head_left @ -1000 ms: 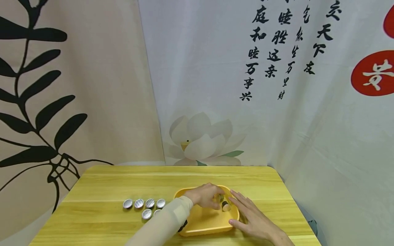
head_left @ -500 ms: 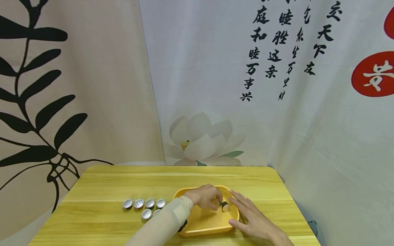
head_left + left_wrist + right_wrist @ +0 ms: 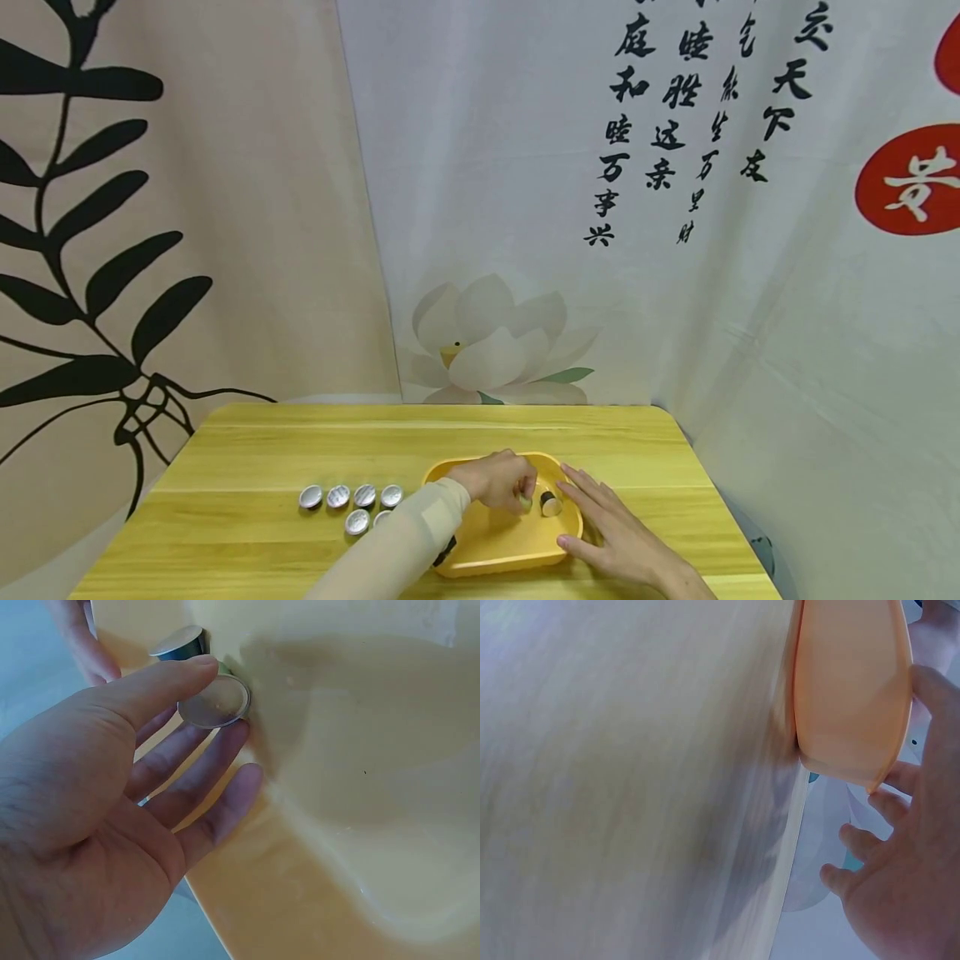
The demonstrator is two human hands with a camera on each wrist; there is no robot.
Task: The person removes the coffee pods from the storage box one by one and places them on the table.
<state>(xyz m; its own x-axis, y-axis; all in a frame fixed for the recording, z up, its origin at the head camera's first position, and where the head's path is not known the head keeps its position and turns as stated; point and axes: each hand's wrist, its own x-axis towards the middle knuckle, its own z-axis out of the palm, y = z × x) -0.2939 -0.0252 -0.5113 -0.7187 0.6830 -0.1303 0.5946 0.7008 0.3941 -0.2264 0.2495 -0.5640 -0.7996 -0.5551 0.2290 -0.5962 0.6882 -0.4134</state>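
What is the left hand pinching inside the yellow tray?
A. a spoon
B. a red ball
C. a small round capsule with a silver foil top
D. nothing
C: in the left wrist view the left hand pinches a small round capsule with a silver foil top between thumb and fingers, over the yellow plastic tray.

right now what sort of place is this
Probably a small staged recording corner, not a real kitchen or workshop. A yellow wooden table stands against printed cloth backdrops showing leaves, a lotus and calligraphy. The table bears only a yellow tray and a few small foil-topped capsules.
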